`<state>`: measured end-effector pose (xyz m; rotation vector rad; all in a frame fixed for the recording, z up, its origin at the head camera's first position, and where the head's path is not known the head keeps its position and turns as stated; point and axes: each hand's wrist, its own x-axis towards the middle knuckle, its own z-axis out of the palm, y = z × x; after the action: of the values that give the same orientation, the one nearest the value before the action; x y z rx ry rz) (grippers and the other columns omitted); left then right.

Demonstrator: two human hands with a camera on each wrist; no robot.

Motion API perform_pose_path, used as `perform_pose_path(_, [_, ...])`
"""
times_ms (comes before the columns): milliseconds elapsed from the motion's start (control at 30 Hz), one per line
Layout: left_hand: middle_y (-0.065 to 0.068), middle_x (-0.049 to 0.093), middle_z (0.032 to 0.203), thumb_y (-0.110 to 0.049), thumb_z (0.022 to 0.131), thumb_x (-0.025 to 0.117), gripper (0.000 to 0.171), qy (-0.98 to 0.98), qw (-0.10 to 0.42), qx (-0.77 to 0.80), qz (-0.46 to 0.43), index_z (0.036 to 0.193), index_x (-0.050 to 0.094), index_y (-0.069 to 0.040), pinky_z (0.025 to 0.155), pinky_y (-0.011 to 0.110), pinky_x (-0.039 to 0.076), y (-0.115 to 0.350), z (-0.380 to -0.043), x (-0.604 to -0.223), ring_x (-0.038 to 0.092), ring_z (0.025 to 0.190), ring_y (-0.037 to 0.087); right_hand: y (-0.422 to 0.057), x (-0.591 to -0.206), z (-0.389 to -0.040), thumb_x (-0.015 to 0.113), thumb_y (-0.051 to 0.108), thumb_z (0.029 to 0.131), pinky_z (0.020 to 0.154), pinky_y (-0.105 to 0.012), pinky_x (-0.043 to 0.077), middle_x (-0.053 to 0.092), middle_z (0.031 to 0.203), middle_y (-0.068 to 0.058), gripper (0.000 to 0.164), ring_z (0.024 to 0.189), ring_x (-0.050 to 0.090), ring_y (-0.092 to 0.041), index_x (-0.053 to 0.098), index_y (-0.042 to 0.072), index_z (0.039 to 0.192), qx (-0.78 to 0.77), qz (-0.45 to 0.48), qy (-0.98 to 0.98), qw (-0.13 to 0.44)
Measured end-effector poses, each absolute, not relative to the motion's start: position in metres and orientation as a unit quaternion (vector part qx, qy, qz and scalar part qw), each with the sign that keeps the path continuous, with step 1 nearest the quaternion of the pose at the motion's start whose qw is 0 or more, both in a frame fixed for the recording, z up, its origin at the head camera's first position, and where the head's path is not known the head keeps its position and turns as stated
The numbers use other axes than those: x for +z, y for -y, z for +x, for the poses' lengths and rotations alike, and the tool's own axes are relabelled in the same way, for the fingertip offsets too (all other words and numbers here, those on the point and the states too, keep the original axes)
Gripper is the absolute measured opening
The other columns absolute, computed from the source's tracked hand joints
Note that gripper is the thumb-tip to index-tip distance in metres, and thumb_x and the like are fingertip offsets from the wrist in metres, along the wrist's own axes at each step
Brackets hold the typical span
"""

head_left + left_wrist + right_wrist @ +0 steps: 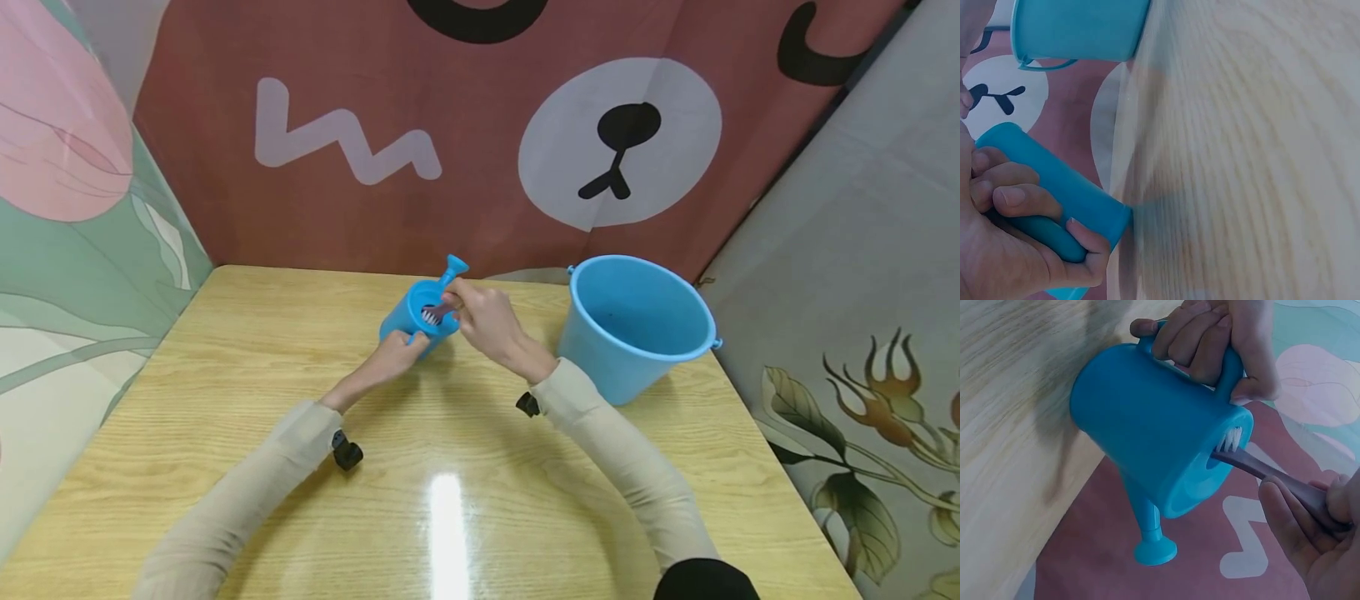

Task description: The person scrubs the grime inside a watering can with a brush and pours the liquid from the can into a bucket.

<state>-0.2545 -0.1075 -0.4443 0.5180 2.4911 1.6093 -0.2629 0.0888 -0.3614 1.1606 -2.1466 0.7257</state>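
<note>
A light-blue toy watering can (1141, 409) is held tilted near the table's back edge, its mouth toward the person and its spout (452, 268) toward the wall. My left hand (399, 354) grips its handle (1230, 372), fingers curled through the loop. In my right hand (489, 321) is a brush (1279, 478) with a dark purplish handle and white bristles (1230, 440). The bristles sit at the round opening in the can's top, partly inside it. In the left wrist view, the can's bottom rim is close over the table.
A large light-blue bucket (592, 346) stands upright on the wooden table (300, 333), right of my right hand. A cloth with a bear face (360, 217) hangs behind the table. Floral fabric (825, 292) covers the right side, and printed fabric the left.
</note>
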Motion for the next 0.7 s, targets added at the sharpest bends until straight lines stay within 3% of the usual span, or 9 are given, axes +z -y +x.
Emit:
perform_pose_path(167, [-0.007,0.026,0.049,-0.029,0.100,0.038,0.048,-0.824,0.077,0.534,0.173,0.054,0.034,-0.014,0.044,0.026,0.023,0.110,-0.254,-0.444,0.020,0.044,0.010,-0.094,-0.354,-0.262,0.060,-0.009,0.090,0.051,-0.027,0.048,0.069,0.077,-0.010,0.009,0.055,0.061,-0.016,0.060,-0.001,0.095,0.244,0.466,0.808,0.265])
perform_pose_path(300, [-0.007,0.026,0.049,-0.028,0.100,0.038,0.047,-0.825,0.079,0.533,0.173,0.054,0.033,-0.015,0.045,0.027,0.024,0.111,-0.256,-0.445,0.020,0.045,0.010,-0.099,-0.347,-0.265,0.057,-0.015,0.088,0.060,-0.028,0.052,0.070,0.083,-0.010,0.016,0.066,0.067,-0.020,0.060,-0.001,0.095,0.237,0.495,0.801,0.240])
perform_pose_path(433, [-0.007,0.026,0.049,-0.028,0.100,0.039,0.047,-0.822,0.085,0.536,0.176,0.055,0.033,-0.015,0.045,0.027,0.024,0.110,-0.257,-0.445,0.020,0.044,0.009,-0.103,-0.342,-0.269,0.060,-0.013,0.089,0.059,-0.026,0.050,0.069,0.082,-0.011,0.014,0.067,0.065,-0.020,0.059,0.000,0.093,0.232,0.517,0.796,0.215])
perform_pose_path(533, [-0.007,0.026,0.049,-0.028,0.100,0.039,0.048,-0.820,0.087,0.537,0.176,0.055,0.033,-0.015,0.045,0.027,0.024,0.111,-0.258,-0.445,0.020,0.044,0.009,-0.105,-0.338,-0.270,0.061,-0.011,0.090,0.051,-0.024,0.042,0.070,0.083,-0.012,0.013,0.060,0.062,-0.019,0.059,0.001,0.093,0.229,0.530,0.791,0.200])
perform_pose_path(600, [-0.007,0.027,0.049,-0.028,0.100,0.038,0.048,-0.819,0.086,0.538,0.180,0.055,0.033,-0.014,0.045,0.026,0.024,0.112,-0.258,-0.446,0.020,0.044,0.008,-0.106,-0.335,-0.271,0.058,-0.015,0.089,0.047,-0.024,0.036,0.071,0.086,-0.012,0.017,0.058,0.062,-0.019,0.060,0.001,0.094,0.226,0.540,0.788,0.189])
perform_pose_path(700, [-0.007,0.027,0.048,-0.027,0.101,0.037,0.049,-0.817,0.083,0.540,0.184,0.054,0.034,-0.014,0.044,0.026,0.024,0.113,-0.258,-0.446,0.021,0.043,0.008,-0.108,-0.331,-0.271,0.054,-0.020,0.087,0.047,-0.022,0.038,0.072,0.091,-0.011,0.024,0.063,0.066,-0.020,0.061,0.001,0.096,0.218,0.550,0.788,0.172])
